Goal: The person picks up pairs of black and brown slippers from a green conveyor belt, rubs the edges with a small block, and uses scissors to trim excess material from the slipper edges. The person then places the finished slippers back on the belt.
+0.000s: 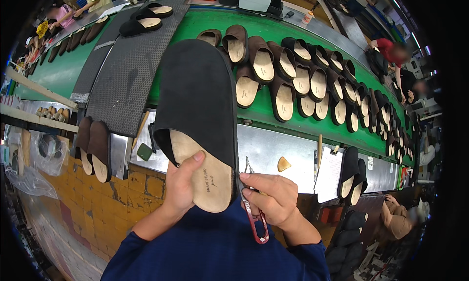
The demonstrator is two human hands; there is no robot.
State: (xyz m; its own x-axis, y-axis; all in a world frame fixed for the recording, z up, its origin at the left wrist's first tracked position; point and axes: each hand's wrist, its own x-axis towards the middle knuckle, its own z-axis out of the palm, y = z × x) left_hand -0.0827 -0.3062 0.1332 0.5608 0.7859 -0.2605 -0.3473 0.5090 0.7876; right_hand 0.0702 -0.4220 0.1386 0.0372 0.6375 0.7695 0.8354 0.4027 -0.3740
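Slippers in brown (98,144) are sitting left of the left hand (181,187), which I'm seeing grip a black slipper (198,95) by its heel end, the toe pointing up beyond that hand. Just right of it, the right hand (274,199) is clutching red-handled snips (250,217) beside the sole. Farther right, a yellowish wedge (283,164) is lying on the metal counter (264,144).

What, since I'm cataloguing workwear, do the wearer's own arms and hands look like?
The left hand and right hand are both ungloved. Dark blue sleeves, matching the shirt, stop short of the wrists, leaving the forearms bare. No watch or bracelet shows; most left fingers are hidden, so rings there can't be ruled out.
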